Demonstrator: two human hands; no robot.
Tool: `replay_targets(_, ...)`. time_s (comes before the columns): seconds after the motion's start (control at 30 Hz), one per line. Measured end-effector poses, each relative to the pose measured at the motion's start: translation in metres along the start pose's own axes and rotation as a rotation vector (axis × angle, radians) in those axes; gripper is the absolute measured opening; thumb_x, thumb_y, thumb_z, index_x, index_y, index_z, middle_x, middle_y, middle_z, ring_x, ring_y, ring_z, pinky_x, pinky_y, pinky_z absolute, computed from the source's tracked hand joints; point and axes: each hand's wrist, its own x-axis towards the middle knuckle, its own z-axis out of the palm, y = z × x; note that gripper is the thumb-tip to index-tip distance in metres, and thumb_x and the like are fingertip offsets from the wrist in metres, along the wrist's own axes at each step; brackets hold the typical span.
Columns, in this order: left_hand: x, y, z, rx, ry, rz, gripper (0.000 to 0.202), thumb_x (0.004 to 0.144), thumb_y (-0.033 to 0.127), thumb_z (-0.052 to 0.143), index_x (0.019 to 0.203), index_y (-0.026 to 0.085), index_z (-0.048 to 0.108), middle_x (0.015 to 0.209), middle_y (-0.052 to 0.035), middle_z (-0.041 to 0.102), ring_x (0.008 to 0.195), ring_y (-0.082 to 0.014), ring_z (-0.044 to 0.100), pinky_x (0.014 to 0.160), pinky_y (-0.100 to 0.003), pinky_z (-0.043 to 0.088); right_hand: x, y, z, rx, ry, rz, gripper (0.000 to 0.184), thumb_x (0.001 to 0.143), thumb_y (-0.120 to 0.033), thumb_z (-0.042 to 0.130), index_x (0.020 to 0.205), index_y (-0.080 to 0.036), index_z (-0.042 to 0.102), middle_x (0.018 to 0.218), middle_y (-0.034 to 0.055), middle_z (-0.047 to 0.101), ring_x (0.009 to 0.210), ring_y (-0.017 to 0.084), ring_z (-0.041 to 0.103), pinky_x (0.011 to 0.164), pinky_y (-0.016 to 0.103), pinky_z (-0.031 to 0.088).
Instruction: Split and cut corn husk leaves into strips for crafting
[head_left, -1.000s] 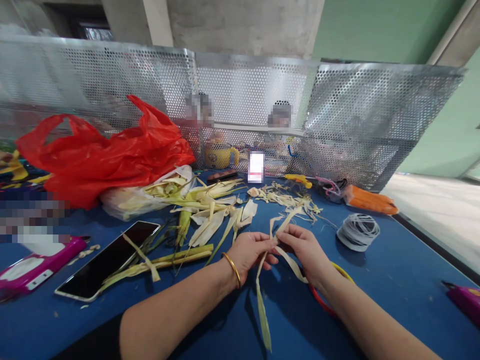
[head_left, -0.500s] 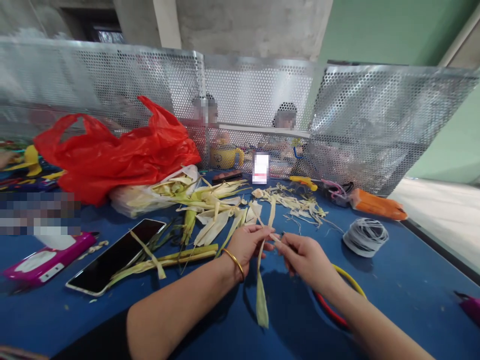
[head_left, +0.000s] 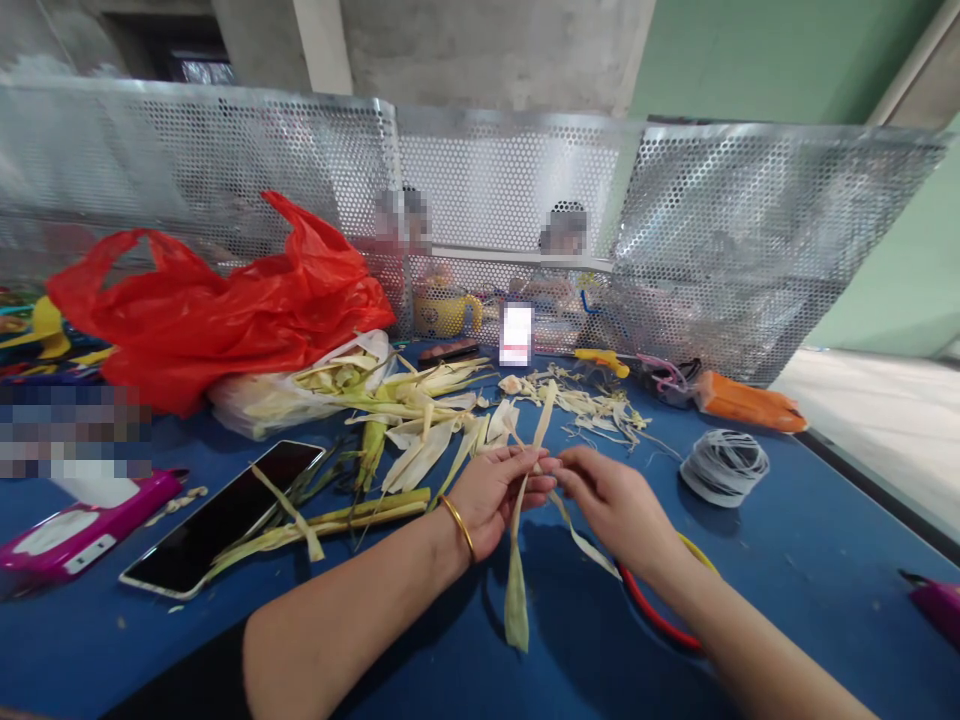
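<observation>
Long strips of pale corn husk (head_left: 517, 590) cross between my two hands above the blue table (head_left: 450, 660). My left hand (head_left: 487, 497), with a gold bangle at the wrist, pinches the strips between thumb and fingers. One strip hangs down below it and another end sticks up past the thumb. My right hand (head_left: 611, 497) is closed at the same crossing, its fingertips touching those of the left. A thinner strip end trails beneath the right palm. Just what the right fingertips pinch is partly hidden. Beyond my hands lies a heap of husks (head_left: 424, 455).
A red plastic bag (head_left: 247, 300), a phone (head_left: 225, 520) and a magenta tool (head_left: 90, 530) are on the left. On the right lie a ball of grey yarn (head_left: 724, 468), an orange packet (head_left: 750, 402) and a red-yellow ring (head_left: 660, 620). A perforated metal screen (head_left: 510, 170) stands behind.
My right hand has shifted slightly and its fingers have come closer to the left. A thin husk end now hangs beneath it. The whole view has moved slightly.
</observation>
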Motion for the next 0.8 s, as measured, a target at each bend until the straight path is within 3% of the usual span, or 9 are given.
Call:
replay_targets(0.07,-0.001,-0.002,0.001,0.045,-0.027,0.021,0.006,0.082,0.013,0.064,0.083,0.009,0.067,0.079,-0.0085,0.072,0.055,-0.0098,0.065,0.049,-0.016,0.052,-0.001,-0.003,-0.003,-0.019,0.221,-0.102,0.026,0.091,-0.032,0.047,0.110,-0.022,0.061,0.089,0.0053,0.068,0.078,0.018,0.063,0.070,0.027,0.046)
replay_targets(0.1,-0.002,-0.003,0.001,0.061,-0.046,0.023,0.006,0.082,0.014,0.064,0.083,0.009,0.067,0.079,-0.0085,0.072,0.056,-0.0104,0.066,0.050,-0.017,0.053,-0.001,-0.004,-0.004,-0.017,0.264,-0.163,0.029,0.092,-0.030,0.045,0.116,-0.021,0.059,0.093,0.0062,0.066,0.081,0.017,0.062,0.073,0.028,0.046)
replay_targets(0.2,-0.003,-0.007,0.000,0.095,-0.107,0.007,0.006,0.081,0.015,0.064,0.082,0.009,0.066,0.074,-0.0070,0.071,0.057,-0.0115,0.067,0.051,-0.018,0.053,-0.001,-0.005,-0.004,-0.052,0.219,-0.291,0.031,0.094,-0.026,0.041,0.117,-0.021,0.061,0.096,0.0074,0.063,0.085,0.017,0.061,0.074,0.028,0.046)
replay_targets(0.37,-0.005,-0.008,-0.001,0.177,-0.145,-0.025,0.015,0.076,0.024,0.071,0.078,0.010,0.064,0.075,-0.0071,0.071,0.058,-0.0129,0.068,0.050,-0.018,0.051,0.000,-0.004,-0.004,-0.054,0.141,-0.153,0.032,0.095,-0.034,0.042,0.089,-0.021,0.071,0.078,0.0033,0.058,0.074,0.016,0.057,0.067,0.027,0.043)
replay_targets(0.53,-0.012,-0.015,0.006,0.377,-0.228,0.005,0.024,0.070,0.032,0.076,0.074,0.011,0.064,0.069,-0.0066,0.070,0.053,-0.0139,0.066,0.051,-0.020,0.049,0.003,-0.004,-0.006,0.102,0.079,-0.029,0.042,0.089,-0.046,0.050,0.059,-0.020,0.065,0.064,0.0012,0.052,0.066,0.015,0.053,0.060,0.026,0.039)
replay_targets(0.7,-0.014,-0.027,0.008,0.491,-0.253,-0.043,0.031,0.068,0.040,0.075,0.077,0.011,0.066,0.065,-0.0060,0.069,0.052,-0.0145,0.065,0.049,-0.021,0.047,0.000,-0.009,0.001,0.463,0.049,0.117,0.027,0.075,-0.042,0.065,0.061,-0.019,0.061,0.054,-0.0023,0.051,0.052,0.013,0.047,0.049,0.025,0.036)
replay_targets(0.8,-0.010,-0.024,0.006,0.407,-0.195,-0.071,0.033,0.071,0.043,0.071,0.074,0.011,0.066,0.065,-0.0058,0.068,0.052,-0.0142,0.065,0.048,-0.020,0.046,-0.007,-0.014,0.002,0.459,0.154,0.017,0.024,0.083,-0.040,0.057,0.070,-0.020,0.061,0.059,-0.0006,0.057,0.052,0.014,0.051,0.052,0.026,0.039)
